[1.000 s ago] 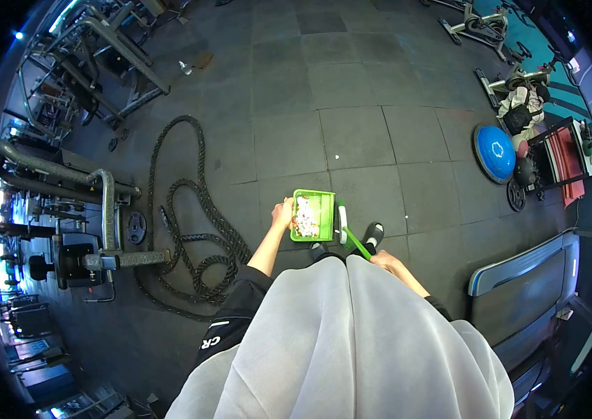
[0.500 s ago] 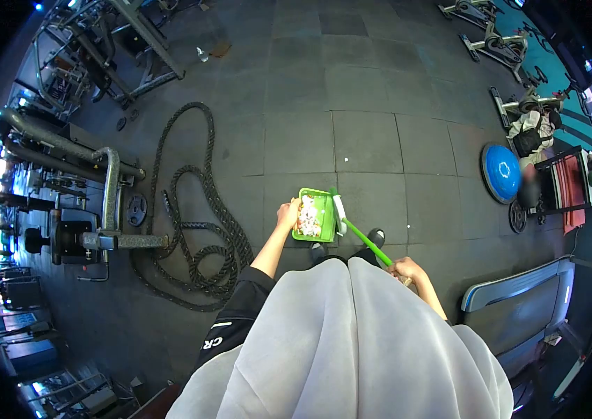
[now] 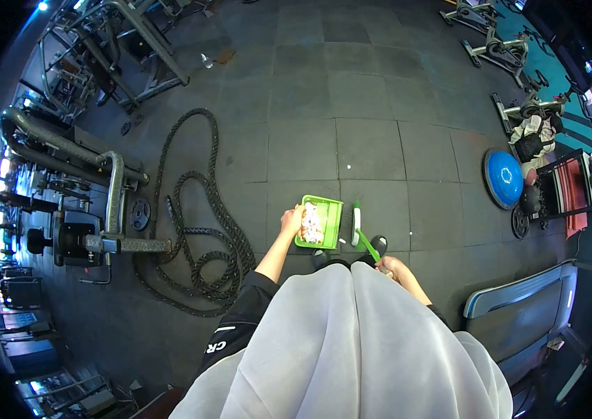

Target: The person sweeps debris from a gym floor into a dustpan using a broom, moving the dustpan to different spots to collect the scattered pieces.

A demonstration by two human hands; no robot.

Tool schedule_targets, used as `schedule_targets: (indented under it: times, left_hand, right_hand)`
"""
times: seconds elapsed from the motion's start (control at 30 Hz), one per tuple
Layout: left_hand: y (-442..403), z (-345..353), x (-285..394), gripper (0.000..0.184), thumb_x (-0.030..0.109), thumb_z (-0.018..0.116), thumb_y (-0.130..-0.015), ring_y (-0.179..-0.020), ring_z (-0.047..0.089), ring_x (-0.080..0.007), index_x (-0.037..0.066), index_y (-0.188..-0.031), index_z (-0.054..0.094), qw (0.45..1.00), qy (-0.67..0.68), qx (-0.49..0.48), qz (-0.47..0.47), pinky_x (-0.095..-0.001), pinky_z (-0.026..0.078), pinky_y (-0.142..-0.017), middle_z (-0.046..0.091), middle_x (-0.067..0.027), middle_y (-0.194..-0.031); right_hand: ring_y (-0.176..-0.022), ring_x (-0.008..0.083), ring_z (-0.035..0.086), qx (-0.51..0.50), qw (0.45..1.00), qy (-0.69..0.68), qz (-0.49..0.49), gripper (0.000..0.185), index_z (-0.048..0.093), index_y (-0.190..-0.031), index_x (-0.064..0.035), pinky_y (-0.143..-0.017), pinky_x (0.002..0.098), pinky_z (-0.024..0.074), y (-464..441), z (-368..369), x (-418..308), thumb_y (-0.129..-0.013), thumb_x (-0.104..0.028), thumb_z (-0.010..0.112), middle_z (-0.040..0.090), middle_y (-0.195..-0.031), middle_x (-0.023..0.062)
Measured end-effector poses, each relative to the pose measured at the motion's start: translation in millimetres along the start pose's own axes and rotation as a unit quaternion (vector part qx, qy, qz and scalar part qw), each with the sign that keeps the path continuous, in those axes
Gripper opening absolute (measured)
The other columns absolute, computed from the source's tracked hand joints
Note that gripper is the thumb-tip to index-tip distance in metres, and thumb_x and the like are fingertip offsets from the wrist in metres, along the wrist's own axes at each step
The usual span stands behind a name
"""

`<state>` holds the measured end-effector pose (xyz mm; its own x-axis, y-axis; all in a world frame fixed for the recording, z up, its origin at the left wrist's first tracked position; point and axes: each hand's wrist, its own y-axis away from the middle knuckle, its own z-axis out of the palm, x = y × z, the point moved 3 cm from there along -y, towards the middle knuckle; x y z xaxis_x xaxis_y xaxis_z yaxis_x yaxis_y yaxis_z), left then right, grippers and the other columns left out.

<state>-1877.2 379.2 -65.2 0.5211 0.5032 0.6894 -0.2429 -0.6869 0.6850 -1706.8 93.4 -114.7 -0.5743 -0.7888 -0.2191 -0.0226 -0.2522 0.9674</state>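
My left hand (image 3: 291, 221) is closed on the left edge of a green dustpan (image 3: 331, 222). White and reddish-brown scraps (image 3: 312, 225) lie in the pan, mostly towards that hand. In my right hand (image 3: 395, 268) is the green handle of a hand brush (image 3: 356, 225), whose white bristles point towards the pan. A gap separates the brush from the pan's right edge, and a small white bit (image 3: 342, 241) lies on the floor in it. Both of my shoes show just below the pan and brush.
White specks (image 3: 349, 167) dot the dark tiled floor (image 3: 373, 150). A thick black rope (image 3: 222, 202) lies coiled to the left, beside a weight machine (image 3: 111, 202). On the right are a blue balance dome (image 3: 503, 179), a rack (image 3: 569, 183), exercise bikes (image 3: 505, 52) and a treadmill (image 3: 519, 307).
The brush has moved right, away from the pan's edge, and its handle now stands steeper. My right hand has shifted slightly left. A white bit now shows between pan and brush.
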Motion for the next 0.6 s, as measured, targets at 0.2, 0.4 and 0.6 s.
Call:
schedule_targets:
  times: [0.2,0.4,0.6]
  left_hand:
    - [-10,2,-7,0.03,0.028,0.05,-0.066,-0.039,0.049,-0.0164,-0.001,-0.071,0.048,1.0,-0.002,0.0,0.017,-0.0276,0.043,-0.037,0.055,-0.0146,-0.064]
    - [-38,-5,-28,0.032,0.027,0.053,-0.069,-0.049,0.047,-0.0082,0.003,-0.088,0.044,0.961,-0.165,0.079,0.207,-0.0196,0.037,-0.043,0.052,-0.0047,-0.065]
    - [-20,-1,-30,0.031,0.033,0.043,-0.076,-0.051,0.045,-0.0079,0.007,-0.093,0.044,0.977,-0.118,0.031,0.174,-0.0204,0.037,-0.042,0.051,-0.0021,-0.067]
  right_hand:
    - [-0.036,0.0115,0.039,-0.107,0.99,-0.066,0.065,0.007,0.037,-0.066,-0.0047,-0.032,0.0232,0.0347,-5,-3,6,-0.069,-0.007,0.042,0.04,-0.048,0.0028]
    - [-0.034,0.0073,0.035,-0.1,0.992,-0.016,0.081,0.015,0.034,-0.063,-0.0072,-0.031,0.0203,0.0311,-15,-10,4,-0.071,-0.009,0.046,0.037,-0.046,-0.0002]
    - [-0.037,0.0143,0.042,0.025,0.973,0.229,0.032,0.018,0.044,-0.08,0.0042,-0.033,0.0282,0.0368,12,-28,-4,-0.073,-0.012,0.04,0.043,-0.049,0.0049]
